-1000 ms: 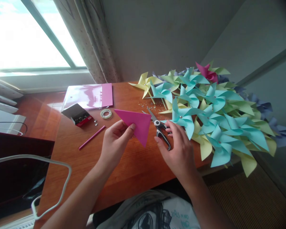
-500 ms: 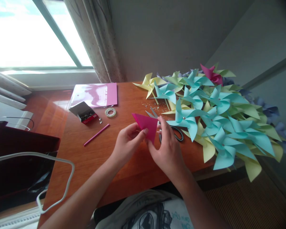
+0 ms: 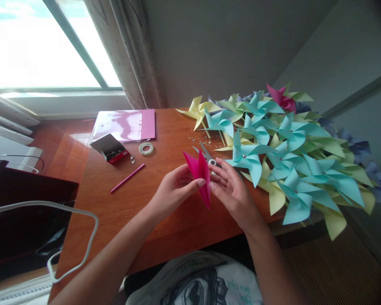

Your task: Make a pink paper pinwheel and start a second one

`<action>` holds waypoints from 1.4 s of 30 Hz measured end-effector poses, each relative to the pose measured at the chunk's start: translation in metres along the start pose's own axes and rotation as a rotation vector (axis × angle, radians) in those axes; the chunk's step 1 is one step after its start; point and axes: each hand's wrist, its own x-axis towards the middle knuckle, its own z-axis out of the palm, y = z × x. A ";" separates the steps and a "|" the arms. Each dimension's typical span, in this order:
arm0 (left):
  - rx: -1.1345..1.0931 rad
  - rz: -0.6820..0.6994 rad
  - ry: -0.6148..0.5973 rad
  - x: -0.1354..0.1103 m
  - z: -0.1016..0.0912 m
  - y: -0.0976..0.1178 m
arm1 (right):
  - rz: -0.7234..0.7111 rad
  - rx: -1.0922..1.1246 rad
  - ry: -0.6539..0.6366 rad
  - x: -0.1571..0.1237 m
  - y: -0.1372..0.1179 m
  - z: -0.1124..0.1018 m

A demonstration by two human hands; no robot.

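Above the table's near middle, my left hand [image 3: 175, 186] pinches a folded sheet of bright pink paper [image 3: 202, 173], its thumb pressed on the front. The paper stands partly unfolded, with pointed flaps at the top and a tip hanging down. My right hand [image 3: 230, 186] is at its right edge, thumb and fingertips against the flap, the other fingers slightly spread. Just behind the hands lie scissors [image 3: 204, 151] with their blades apart; their handles are mostly covered by my right hand.
Several turquoise and yellow paper pinwheels [image 3: 245, 156] pile up on the right. Left on the wooden table [image 3: 114, 220] are a pink stick [image 3: 127, 178], a tape roll [image 3: 146, 148], a small open box [image 3: 111, 149] and a glossy pink pack [image 3: 123, 126]. Tiny beads [image 3: 197, 140] lie scattered.
The pink paper has gone from a flat folded triangle to spread flaps turned toward me. My right hand has shifted a little right, its fingers loosened.
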 end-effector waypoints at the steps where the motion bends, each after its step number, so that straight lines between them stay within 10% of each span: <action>1: 0.002 0.003 0.002 0.000 0.000 0.000 | -0.005 0.021 -0.006 0.000 0.000 -0.001; 11: 0.145 0.054 0.228 0.002 -0.003 -0.008 | -0.071 -0.116 0.180 0.000 0.001 -0.007; 16: 0.669 0.302 0.386 0.000 -0.008 -0.009 | -0.110 -0.119 0.211 0.001 0.005 -0.007; 20: 1.054 0.491 0.244 -0.005 -0.003 -0.006 | -0.113 -0.197 0.246 0.003 0.004 -0.005; 26: 0.858 0.472 -0.027 -0.014 0.008 -0.002 | -0.107 -0.176 0.221 0.005 0.000 0.001; 42: 0.463 0.214 0.282 -0.008 -0.010 0.010 | -0.315 -0.606 0.151 -0.001 -0.025 -0.022</action>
